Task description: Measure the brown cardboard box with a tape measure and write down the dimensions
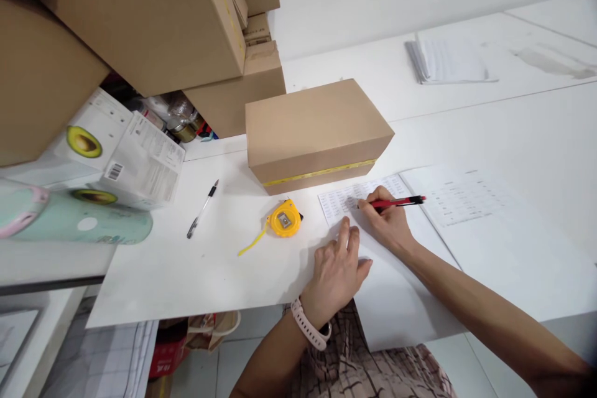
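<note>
My right hand (386,221) is closed around a red and black pen (397,202), its tip on the printed rows of a white paper sheet (339,203). Flat on the edge of that paper and the table lies my left hand (336,264), fingers spread, holding nothing; a pink watch strap is on its wrist. Left of the hands sits a yellow tape measure (285,219) with a short end of tape pulled out. A closed cardboard box (317,130) with a yellow tape strip stands just behind the papers. Another printed sheet (466,205) spreads to the right.
A black-capped clear pen (203,208) lies on the white table (196,280). Large cardboard boxes (153,18) are stacked at the back left, above white avocado-printed boxes (144,158) and a mint-green bottle (102,217). A stack of papers (450,61) rests at the back right.
</note>
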The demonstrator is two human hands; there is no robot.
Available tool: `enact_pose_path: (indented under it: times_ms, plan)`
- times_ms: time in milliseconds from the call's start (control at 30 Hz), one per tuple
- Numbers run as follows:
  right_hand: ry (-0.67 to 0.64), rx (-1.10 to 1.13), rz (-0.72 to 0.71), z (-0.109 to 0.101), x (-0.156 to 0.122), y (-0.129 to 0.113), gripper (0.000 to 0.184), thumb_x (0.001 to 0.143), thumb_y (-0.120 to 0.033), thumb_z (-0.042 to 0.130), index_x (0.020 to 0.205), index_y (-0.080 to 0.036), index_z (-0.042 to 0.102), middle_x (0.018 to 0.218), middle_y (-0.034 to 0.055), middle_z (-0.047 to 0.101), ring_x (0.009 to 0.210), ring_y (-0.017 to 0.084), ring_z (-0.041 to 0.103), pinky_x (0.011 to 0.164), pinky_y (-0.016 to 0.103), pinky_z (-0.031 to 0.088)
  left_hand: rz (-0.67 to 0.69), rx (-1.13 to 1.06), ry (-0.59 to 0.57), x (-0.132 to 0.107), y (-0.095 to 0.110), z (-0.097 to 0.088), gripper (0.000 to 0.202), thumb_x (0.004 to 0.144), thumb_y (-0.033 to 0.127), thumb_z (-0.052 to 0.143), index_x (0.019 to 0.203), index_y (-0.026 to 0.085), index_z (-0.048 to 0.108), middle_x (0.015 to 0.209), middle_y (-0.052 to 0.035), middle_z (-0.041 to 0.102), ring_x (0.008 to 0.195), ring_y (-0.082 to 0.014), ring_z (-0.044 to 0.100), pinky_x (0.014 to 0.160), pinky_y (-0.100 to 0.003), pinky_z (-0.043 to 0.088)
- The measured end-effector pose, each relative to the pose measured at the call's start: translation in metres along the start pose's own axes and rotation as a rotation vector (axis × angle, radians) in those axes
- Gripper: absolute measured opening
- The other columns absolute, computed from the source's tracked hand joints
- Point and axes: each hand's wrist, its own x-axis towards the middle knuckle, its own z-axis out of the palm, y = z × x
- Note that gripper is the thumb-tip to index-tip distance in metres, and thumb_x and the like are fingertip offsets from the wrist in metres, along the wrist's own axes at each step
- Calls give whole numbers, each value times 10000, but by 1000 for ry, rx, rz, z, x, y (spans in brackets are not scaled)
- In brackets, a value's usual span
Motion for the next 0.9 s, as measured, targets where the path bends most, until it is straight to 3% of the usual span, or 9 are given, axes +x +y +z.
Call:
enact_pose_path:
  times_ms: [100, 167, 333, 400, 500, 567, 633, 767, 900]
  plan:
    - [79, -29, -32, -8, -2, -3, 174, 913, -379, 606, 829, -245, 532, 738, -9, 574, 651, 154, 523, 622, 297, 425, 3, -26, -8, -1, -1, -2, 587, 973, 412, 564, 1474, 150, 409, 1642, -173, 276, 1165, -330, 660, 869, -462, 612]
    - [-4, -105, -96, -19, -5, -5, 116, 956, -348, 535, 1007, -255, 582, 865, 22, 661, 701, 174, 593, 664, 316, 465, 6, -43, -13, -1, -2, -2, 587, 973, 402, 562, 1473, 136, 407, 1640, -176, 279, 1179, -342, 649, 861, -482, 611]
    - [-153, -737, -399, -61, -14, 5, 405, 881, -68, 424, 1185, -233, 635, 1022, 94, 718, 988, 284, 635, 684, 357, 465, 33, -109, 103, -3, -7, 7, 536, 957, 371, 585, 1427, 144, 468, 1611, -166, 351, 1149, -352, 662, 844, -502, 605]
    - [-113, -977, -478, -75, -16, 15, 423, 855, -32, 428, 1161, -207, 662, 1015, 117, 725, 1048, 316, 616, 725, 383, 468, 83, -169, 242, -5, -11, 11, 433, 945, 327, 604, 1338, 155, 549, 1517, -156, 501, 1096, -320, 687, 818, -456, 609]
    - [-64, -1159, -559, -88, -20, 30, 438, 864, -28, 441, 1195, -204, 667, 1089, 124, 726, 1061, 317, 617, 798, 406, 471, 154, -249, 605, -10, -23, 9, 231, 954, 214, 570, 1174, 183, 633, 1179, -100, 723, 1006, -231, 700, 831, -354, 582]
    - [-38, -1188, -587, -92, -22, 37, 479, 871, -18, 430, 1251, -214, 648, 1188, 115, 712, 1059, 304, 625, 814, 406, 472, 107, -187, 852, -13, -36, 2, 192, 949, 183, 563, 1120, 198, 650, 1060, -87, 738, 999, -232, 675, 900, -376, 542]
    - [8, -1160, -607, -92, -24, 37, 492, 877, -10, 416, 1269, -207, 639, 1203, 110, 714, 1035, 295, 639, 822, 409, 473, -14, -69, 960, -15, -53, -8, 205, 922, 211, 608, 1122, 201, 652, 1158, -120, 704, 1093, -292, 623, 972, -466, 488]
    - [108, -932, -647, -87, -32, 24, 375, 916, -70, 446, 1198, -188, 663, 1103, 103, 745, 971, 287, 656, 788, 403, 488, -232, -37, 746, -12, -87, -21, 529, 819, 267, 734, 1308, 173, 556, 1405, -195, 548, 1281, -390, 494, 1028, -579, 429]
    - [-38, -518, -599, -71, -49, -1, 269, 955, -177, 483, 1118, -230, 690, 1104, 91, 741, 976, 264, 669, 811, 407, 531, -300, -223, 574, -13, -95, -27, 633, 756, 221, 758, 1343, 173, 524, 1249, -160, 638, 1186, -341, 562, 1027, -547, 439]
